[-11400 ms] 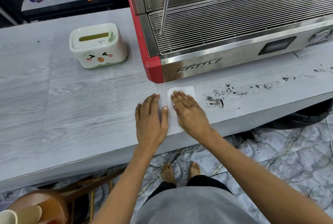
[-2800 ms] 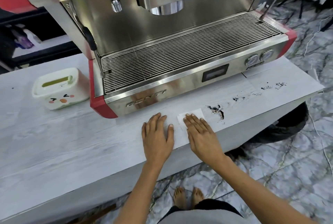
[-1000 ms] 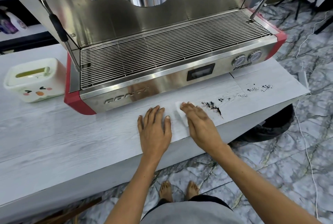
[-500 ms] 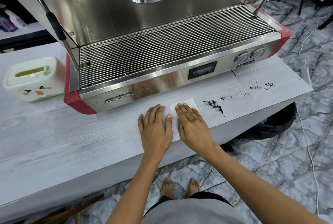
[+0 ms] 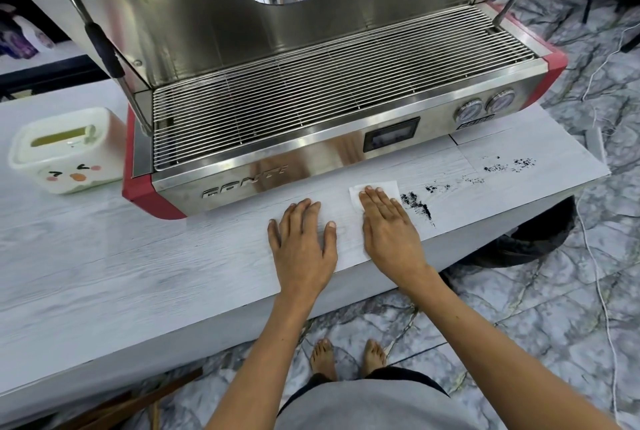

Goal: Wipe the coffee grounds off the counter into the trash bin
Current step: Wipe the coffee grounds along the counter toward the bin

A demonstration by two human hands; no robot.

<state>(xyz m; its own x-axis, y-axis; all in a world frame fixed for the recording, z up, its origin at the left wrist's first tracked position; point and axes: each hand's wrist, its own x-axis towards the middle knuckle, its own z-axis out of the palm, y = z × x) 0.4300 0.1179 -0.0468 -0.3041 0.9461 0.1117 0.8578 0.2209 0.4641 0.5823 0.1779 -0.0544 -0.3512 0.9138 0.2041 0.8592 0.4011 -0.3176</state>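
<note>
Your left hand lay flat and open on the counter, right hand pressed flat on the white tissue, gripping nothing. Grounds sat just right of it, more farther along. Looked like pre-wipe; next you'd sweep right toward the dark bin below the edge. Versus half a second earlier, the tissue had crept closer to the grounds.

Right hand flat on tissue beside coffee grounds; left hand flat on counter.

wearing: loose grey fabric top | arms showing bare, no sleeves | feet showing bare | dark trousers edging below
</note>
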